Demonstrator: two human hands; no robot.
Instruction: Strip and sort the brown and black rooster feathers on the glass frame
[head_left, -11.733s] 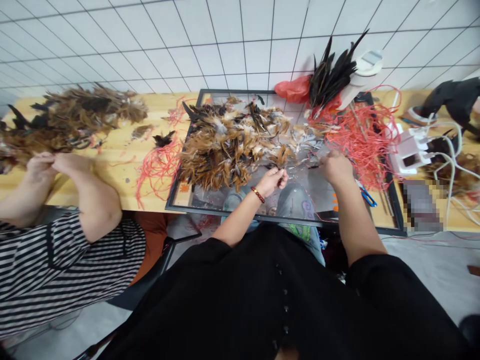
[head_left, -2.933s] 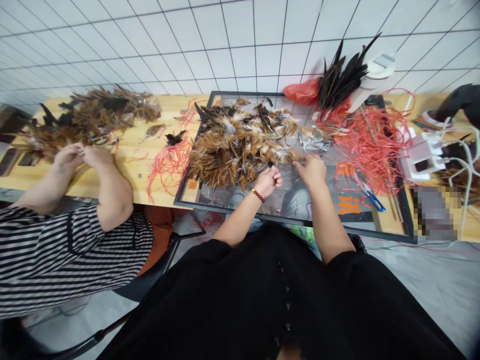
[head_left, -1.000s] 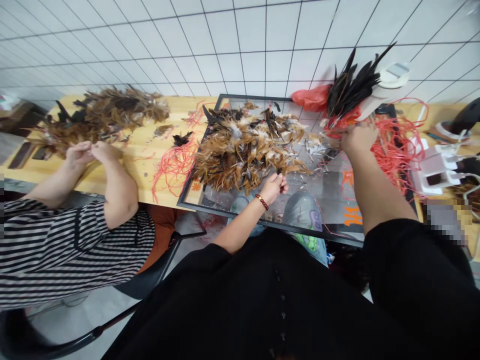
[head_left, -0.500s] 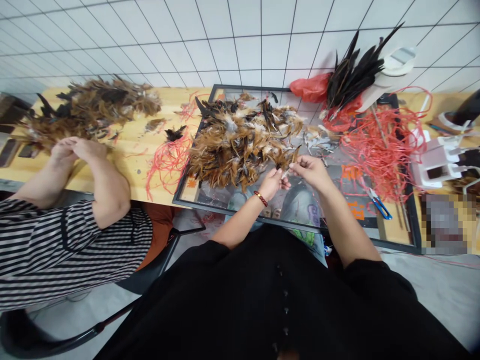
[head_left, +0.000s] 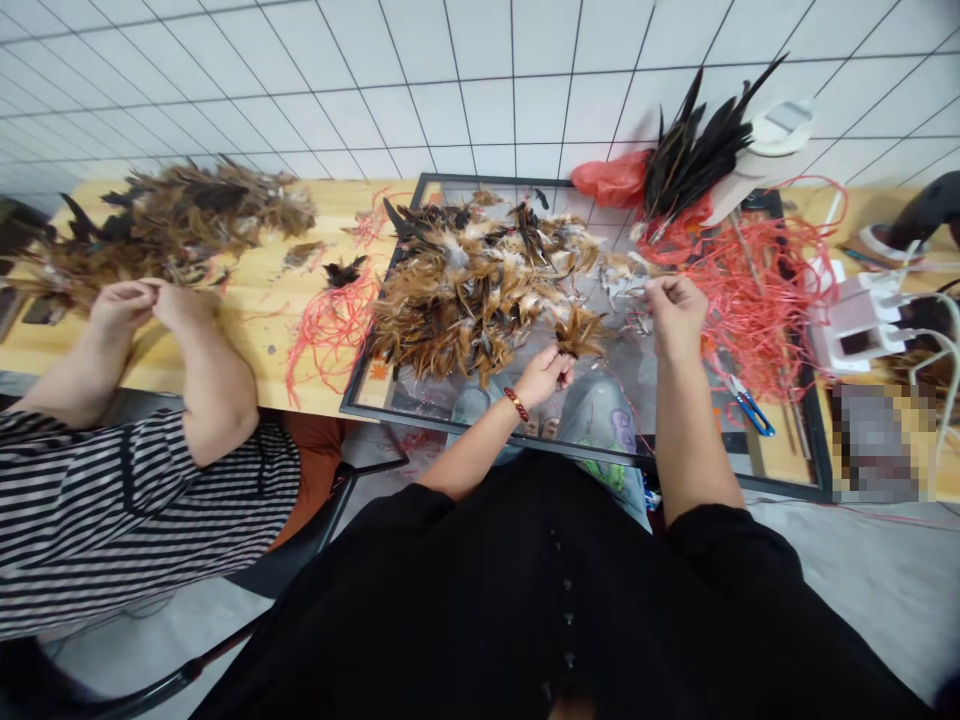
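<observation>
My left hand (head_left: 546, 376), with a beaded bracelet at the wrist, is closed on the base of a small bunch of brown feathers (head_left: 582, 332) that fans out above the fingers. Beside it lies a large heap of brown and black feathers (head_left: 465, 290) on a dark-framed glass panel (head_left: 600, 447). My right hand (head_left: 679, 310) is raised to the right, its fingers pinched together. What they hold, if anything, is too small to make out. Close to those fingertips are pale feather scraps (head_left: 621, 278) and a tangle of red plastic string (head_left: 750, 290).
Blue-handled snips (head_left: 750, 405) lie at the right. Behind the string, long black feathers (head_left: 694, 160) stand by a red plastic bag (head_left: 611, 178). White power adapters (head_left: 859, 315) sit farther right. At left, a co-worker's hands (head_left: 154, 300) are near another feather pile (head_left: 217, 210).
My right hand has moved away from my left, up and to the right towards the red string. My left hand keeps the feather bunch, which now spreads more plainly. The view has shifted slightly.
</observation>
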